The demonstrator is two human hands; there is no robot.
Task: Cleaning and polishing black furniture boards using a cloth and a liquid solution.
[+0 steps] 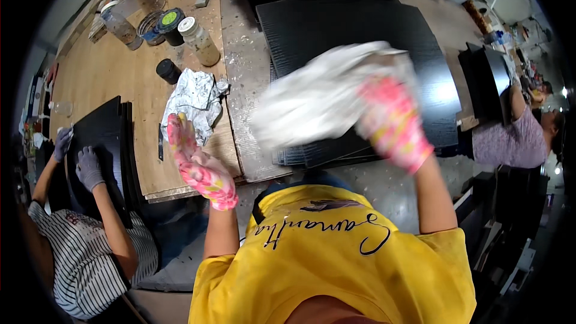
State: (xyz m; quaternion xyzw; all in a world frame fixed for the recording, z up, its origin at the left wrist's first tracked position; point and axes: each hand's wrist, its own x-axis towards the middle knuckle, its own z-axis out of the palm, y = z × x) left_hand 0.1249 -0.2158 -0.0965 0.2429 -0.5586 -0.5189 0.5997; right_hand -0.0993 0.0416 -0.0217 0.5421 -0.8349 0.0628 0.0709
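My right hand (396, 123), in a pink and yellow patterned glove, grips a large white cloth (312, 99) that is smeared by motion. The cloth hangs over a stack of black panels; the top black panel (360, 21) has a faint grain and reflects light on its right side. My left hand (204, 171), gloved alike, is raised with its fingers stretched out and nothing in it. Just beyond it, a crumpled, stained white rag (193, 102) lies on the wooden tabletop (114, 84).
Behind the rag stand a small black pot (168, 71), a white-capped jar (201, 45), a green-topped black container (171, 24) and a bottle (122, 27). At left, a co-worker's gloved hands (90, 168) touch a black panel (99, 144). Another person (510, 138) works at right.
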